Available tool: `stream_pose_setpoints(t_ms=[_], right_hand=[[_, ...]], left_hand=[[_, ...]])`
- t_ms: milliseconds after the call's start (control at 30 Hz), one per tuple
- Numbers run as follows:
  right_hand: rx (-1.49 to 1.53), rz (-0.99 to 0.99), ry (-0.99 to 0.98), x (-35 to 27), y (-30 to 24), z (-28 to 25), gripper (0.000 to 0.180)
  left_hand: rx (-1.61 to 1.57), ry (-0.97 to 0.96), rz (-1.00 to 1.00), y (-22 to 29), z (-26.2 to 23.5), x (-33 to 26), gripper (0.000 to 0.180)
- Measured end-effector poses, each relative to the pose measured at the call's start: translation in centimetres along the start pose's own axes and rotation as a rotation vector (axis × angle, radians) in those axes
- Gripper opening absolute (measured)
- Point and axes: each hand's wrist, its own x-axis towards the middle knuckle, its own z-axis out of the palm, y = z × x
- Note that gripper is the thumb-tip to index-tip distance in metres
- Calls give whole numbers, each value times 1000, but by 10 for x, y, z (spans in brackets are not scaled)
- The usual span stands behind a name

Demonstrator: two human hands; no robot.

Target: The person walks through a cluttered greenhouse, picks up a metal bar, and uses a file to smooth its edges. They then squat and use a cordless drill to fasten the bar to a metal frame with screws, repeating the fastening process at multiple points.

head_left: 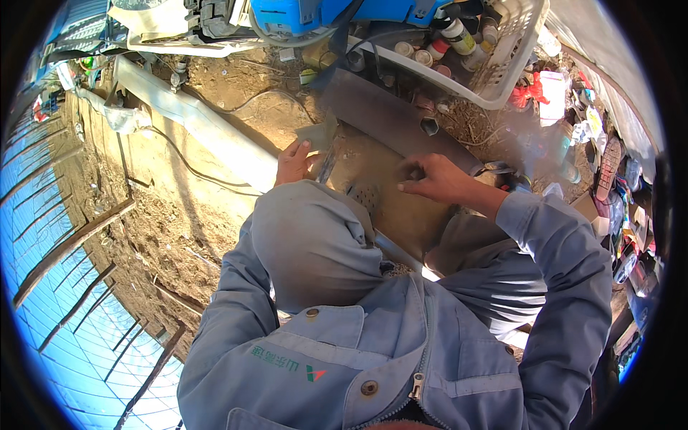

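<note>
Beyond my left knee, my left hand is closed at the edge of a small grey-green flat piece. A narrow shiny strip stands beside its fingers; my knee hides part of both. My right hand hangs over the ground between my knees, fingers curled together. Its fingertips are blurred, and whatever they pinch cannot be made out. Just beyond both hands lies a long dark grey-brown panel, slanting down to the right.
A white plastic basket of bottles and cans stands at the far right, near a blue case. A long pale beam lies at left by a thin cable. Mixed litter, including a shoe sole, covers the right side.
</note>
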Motion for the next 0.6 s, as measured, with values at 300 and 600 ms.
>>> stream_pose_setpoints(t_ms=[300, 600], right_hand=[[424, -102, 339, 47, -45, 50, 49], [714, 100, 601, 25, -35, 77, 27]], left_hand=[[227, -580, -239, 76, 91, 10, 52], [389, -587, -165, 74, 131, 37, 20]])
